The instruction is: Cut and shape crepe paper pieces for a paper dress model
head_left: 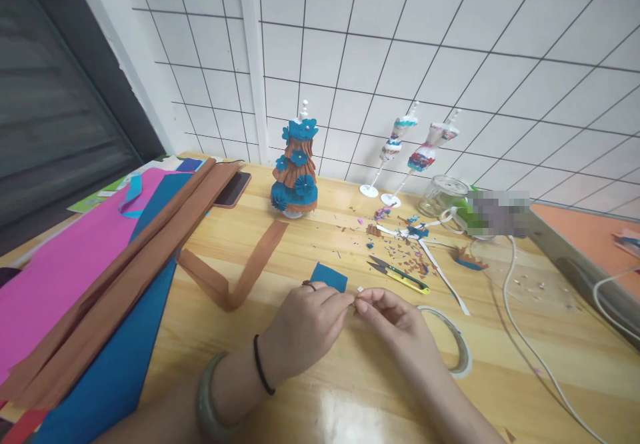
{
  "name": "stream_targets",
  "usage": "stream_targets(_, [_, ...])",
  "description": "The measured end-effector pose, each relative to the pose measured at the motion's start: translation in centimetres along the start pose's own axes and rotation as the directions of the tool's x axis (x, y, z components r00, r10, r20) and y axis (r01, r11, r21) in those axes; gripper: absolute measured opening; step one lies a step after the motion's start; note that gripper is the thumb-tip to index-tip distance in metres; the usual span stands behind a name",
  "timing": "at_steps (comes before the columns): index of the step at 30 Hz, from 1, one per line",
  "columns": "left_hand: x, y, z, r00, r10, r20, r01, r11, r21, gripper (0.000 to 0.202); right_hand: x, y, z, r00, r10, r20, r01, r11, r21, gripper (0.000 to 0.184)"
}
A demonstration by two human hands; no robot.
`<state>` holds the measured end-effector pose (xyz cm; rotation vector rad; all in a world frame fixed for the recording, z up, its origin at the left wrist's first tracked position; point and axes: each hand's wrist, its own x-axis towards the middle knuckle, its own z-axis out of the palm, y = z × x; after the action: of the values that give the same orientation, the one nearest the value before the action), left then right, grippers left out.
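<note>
In front of me my left hand [313, 317] and my right hand [395, 314] meet, fingertips pinched together. A small white piece [360, 290] sticks up by the right fingertips; it looks like a bit of tape, but I cannot be sure. What the left fingers pinch is hidden. Just behind my left hand lies a blue crepe paper rectangle [330, 277], partly covered by the fingers. Thread snips [400, 275] with yellow and dark handles rest beyond my right hand. A roll of white tape [465, 351] lies beside the right wrist.
A brown paper strip [257, 264] lies folded on the table. Long brown, blue and pink paper sheets [55, 284] cover the left side, near a phone [233, 189]. Behind stand a paper-dressed mannequin [295, 171], two smaller mannequins [421, 157], paper scraps [407, 251] and a glass jar [440, 194].
</note>
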<state>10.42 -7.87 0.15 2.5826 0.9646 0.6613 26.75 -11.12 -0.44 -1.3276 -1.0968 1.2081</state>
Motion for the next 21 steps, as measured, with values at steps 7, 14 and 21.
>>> stream_targets(7, [0.12,0.49,-0.06,0.98,-0.163,-0.111,0.111,0.922,-0.372,0.019,-0.07,-0.33,-0.18,1.0,0.01,0.001,-0.01,0.999,0.052,0.019])
stream_targets(14, [0.06,0.27,0.2,0.974,-0.13,-0.185,0.052,0.925,-0.375,0.024,-0.39,0.2,-0.23,0.993,-0.118,-0.007,0.118,0.993,-0.017,0.023])
stream_targets(21, [0.12,0.2,0.2,0.974,-0.131,-0.187,0.057,0.932,-0.357,0.019,-0.5,0.44,-0.62,0.99,-0.107,0.089,0.114,0.99,-0.08,0.024])
